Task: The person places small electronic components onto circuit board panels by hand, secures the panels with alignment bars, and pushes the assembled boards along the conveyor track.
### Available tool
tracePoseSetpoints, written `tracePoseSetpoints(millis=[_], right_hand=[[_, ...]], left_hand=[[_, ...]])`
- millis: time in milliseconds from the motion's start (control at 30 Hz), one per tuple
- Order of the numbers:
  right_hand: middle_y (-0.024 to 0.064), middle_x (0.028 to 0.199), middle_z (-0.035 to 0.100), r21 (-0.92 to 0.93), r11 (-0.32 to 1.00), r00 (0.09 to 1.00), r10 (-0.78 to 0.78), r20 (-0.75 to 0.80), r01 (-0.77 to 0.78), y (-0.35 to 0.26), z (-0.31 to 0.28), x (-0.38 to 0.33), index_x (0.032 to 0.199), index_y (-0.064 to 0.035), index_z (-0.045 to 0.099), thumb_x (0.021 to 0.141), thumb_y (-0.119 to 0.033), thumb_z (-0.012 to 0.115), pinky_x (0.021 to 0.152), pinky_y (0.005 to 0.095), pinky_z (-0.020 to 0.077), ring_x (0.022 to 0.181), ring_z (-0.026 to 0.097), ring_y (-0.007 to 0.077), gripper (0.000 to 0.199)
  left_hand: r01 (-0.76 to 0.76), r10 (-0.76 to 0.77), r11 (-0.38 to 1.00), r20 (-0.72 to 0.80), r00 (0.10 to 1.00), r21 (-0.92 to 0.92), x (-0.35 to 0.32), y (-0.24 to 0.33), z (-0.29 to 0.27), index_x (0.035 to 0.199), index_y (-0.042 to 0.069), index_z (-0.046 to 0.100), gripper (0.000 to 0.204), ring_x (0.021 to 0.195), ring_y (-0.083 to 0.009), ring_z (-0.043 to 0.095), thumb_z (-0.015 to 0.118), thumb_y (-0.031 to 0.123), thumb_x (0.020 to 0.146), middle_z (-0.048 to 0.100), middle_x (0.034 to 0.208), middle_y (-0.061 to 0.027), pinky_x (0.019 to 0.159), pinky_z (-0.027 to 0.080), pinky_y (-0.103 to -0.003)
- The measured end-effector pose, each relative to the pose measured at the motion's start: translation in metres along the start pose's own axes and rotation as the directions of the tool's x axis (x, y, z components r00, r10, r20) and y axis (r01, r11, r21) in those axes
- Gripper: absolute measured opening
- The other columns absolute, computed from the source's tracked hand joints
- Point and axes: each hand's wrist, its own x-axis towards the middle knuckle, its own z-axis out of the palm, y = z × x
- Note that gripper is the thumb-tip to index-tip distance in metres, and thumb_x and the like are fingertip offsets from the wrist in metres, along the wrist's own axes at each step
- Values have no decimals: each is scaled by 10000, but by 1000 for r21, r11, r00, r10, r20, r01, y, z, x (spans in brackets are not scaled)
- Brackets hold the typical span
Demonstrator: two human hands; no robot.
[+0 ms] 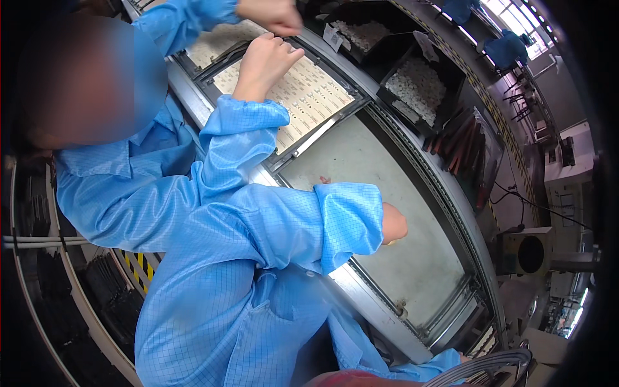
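Observation:
My left hand (394, 224), in a blue gridded sleeve, hangs over the pale grey-green conveyor bed (412, 258). Its back faces me and its fingers are hidden, so whether anything is held cannot be seen. Of my right hand (463, 357) only a sliver shows past the cuff at the lower edge, close to a bundle of grey cables (487, 364). Farther along the line, a cream sheet with rows of small parts (309, 106) lies in a black frame (342, 115). A co-worker's hand (267, 61) is over that sheet.
Another hand (277, 14) reaches in at the top. Beyond the metal conveyor rail stand black bins holding small white pieces (416, 87) and a pile of dark reddish strips (459, 145). Racks of black trays (51, 290) are at the left. A co-worker sits close on my left.

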Motion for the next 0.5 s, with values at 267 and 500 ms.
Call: tracePoseSetpoints(millis=[267,500], right_hand=[[243,993,612,239,953,933,-93,-348,185,-10,-53,-16,1073,-6,570,697,-149,530,746,487,476,878,590,424,405],[193,1064,612,606,567,830,-393,-396,558,-135,-156,-67,1174,-19,552,832,-23,487,802,375,481,943,608,330,348]], left_hand=[[-199,199,980,0,980,2,0,13,1,789,25,644,129,753,-338,635,594,105,701,643,771,-147,634,518,-427],[-373,371,928,-109,922,7,0,41,26,710,23,642,98,735,-330,642,597,93,658,644,742,-154,610,521,-425]])
